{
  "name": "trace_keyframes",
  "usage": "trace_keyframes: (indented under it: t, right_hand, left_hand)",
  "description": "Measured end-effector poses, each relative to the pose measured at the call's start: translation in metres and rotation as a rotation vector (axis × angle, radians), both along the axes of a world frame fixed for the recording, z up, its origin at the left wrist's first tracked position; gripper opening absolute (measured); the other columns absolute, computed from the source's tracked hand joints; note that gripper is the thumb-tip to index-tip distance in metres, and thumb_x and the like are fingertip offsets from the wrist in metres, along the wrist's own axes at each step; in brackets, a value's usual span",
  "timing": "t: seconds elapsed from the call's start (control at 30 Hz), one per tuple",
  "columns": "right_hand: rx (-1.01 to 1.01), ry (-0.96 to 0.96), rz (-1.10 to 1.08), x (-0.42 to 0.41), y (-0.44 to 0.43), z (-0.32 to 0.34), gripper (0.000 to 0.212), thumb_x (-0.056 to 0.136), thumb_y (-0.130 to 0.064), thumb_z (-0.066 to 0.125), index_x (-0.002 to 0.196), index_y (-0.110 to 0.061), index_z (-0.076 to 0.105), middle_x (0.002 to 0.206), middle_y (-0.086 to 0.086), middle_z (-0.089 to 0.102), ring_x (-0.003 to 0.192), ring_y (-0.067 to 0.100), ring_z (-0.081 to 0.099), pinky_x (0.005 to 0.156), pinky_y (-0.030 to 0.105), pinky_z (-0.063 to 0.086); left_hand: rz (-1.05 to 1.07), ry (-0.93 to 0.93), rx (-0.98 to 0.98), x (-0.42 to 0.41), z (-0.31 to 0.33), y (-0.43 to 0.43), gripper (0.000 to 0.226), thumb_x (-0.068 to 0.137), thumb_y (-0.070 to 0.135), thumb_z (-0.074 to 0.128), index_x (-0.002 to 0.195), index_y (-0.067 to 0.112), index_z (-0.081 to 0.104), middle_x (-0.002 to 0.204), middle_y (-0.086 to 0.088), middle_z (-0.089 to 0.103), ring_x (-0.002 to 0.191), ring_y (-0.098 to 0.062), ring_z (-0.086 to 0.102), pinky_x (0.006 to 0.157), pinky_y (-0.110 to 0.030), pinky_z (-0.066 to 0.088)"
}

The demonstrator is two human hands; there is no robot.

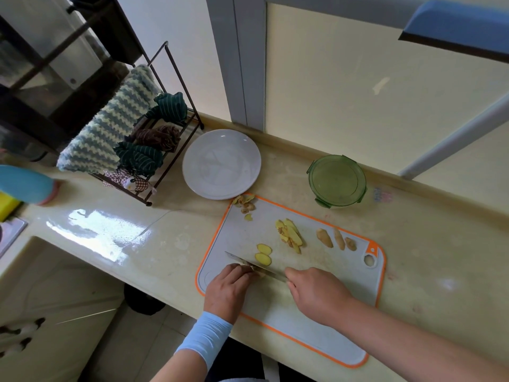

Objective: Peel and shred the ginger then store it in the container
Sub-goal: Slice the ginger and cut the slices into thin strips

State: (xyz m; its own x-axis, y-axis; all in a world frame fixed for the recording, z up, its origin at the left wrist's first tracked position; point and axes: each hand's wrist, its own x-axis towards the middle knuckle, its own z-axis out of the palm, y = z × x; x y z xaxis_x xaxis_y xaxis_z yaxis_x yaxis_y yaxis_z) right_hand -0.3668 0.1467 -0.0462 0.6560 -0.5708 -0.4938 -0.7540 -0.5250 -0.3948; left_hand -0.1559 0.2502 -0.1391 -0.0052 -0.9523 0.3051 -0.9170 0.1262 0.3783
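Observation:
On the white cutting board with an orange rim (325, 334), my left hand (228, 289) holds a small piece of ginger (259, 272) down with curled fingers. My right hand (316, 292) grips the handle of a knife (248, 263), whose blade lies across that piece. Two cut slices (263, 254) lie just beyond the blade. A pile of peeled ginger slices (289, 234) sits mid-board, with three unpeeled pieces (334, 239) to its right. Peel scraps (244, 204) lie at the board's far left corner. The green round container (337, 180) stands beyond the board with its lid on.
A white plate (221, 164) sits beyond the board's left corner. A wire rack with folded cloths (143, 150) stands to the left. A sink (41, 271) is sunk into the counter at the left, with a blue object (24, 183) beside it. The counter's front edge runs under my arms.

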Motion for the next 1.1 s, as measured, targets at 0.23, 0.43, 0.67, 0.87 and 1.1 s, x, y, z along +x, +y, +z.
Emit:
trace_keyframes:
  t: [0.23,0.43,0.67,0.87,1.1]
  right_hand:
    - [0.017,0.007,-0.016,0.018,-0.001,-0.008,0.018,0.102,-0.032,0.036,0.090,-0.020,0.040,0.069,0.004,0.050,0.061,0.029,0.050,0.055,0.038,0.043]
    - [0.011,-0.006,-0.037,0.038,0.001,-0.018,0.017,0.102,-0.032,0.037,0.097,-0.018,0.045,0.081,0.011,0.060,0.070,0.034,0.056,0.056,0.033,0.037]
    - [-0.022,0.025,-0.011,0.050,0.003,-0.021,0.020,0.104,-0.029,0.036,0.109,-0.015,0.049,0.092,0.013,0.066,0.082,0.035,0.063,0.058,0.033,0.034]
    - [-0.018,0.006,-0.048,0.030,0.007,-0.023,0.021,0.103,-0.032,0.036,0.106,-0.016,0.050,0.085,0.009,0.063,0.077,0.031,0.062,0.057,0.034,0.041]
    - [-0.042,0.013,-0.071,-0.007,0.010,-0.024,0.019,0.103,-0.035,0.035,0.099,-0.021,0.049,0.085,0.003,0.064,0.075,0.023,0.061,0.058,0.035,0.045]
  left_hand:
    - [-0.001,0.013,0.000,-0.001,0.000,0.000,0.024,0.088,0.005,0.057,0.095,0.020,0.075,0.099,0.006,0.069,0.093,-0.016,0.060,0.081,-0.023,0.052]
    - [-0.001,0.022,-0.015,-0.001,-0.001,0.001,0.023,0.088,0.004,0.060,0.097,0.021,0.073,0.100,0.007,0.068,0.093,-0.017,0.060,0.082,-0.023,0.050]
    - [0.015,0.008,-0.007,-0.003,0.000,0.003,0.025,0.094,0.007,0.053,0.096,0.021,0.073,0.101,0.008,0.066,0.092,-0.018,0.061,0.079,-0.026,0.052]
    - [0.030,0.010,-0.010,-0.005,0.003,0.002,0.025,0.091,0.007,0.054,0.095,0.021,0.074,0.099,0.006,0.068,0.092,-0.018,0.060,0.079,-0.025,0.052]
    - [-0.003,-0.010,-0.026,-0.003,0.003,0.000,0.021,0.089,0.009,0.058,0.097,0.021,0.073,0.099,0.003,0.067,0.088,-0.020,0.058,0.071,-0.031,0.052]
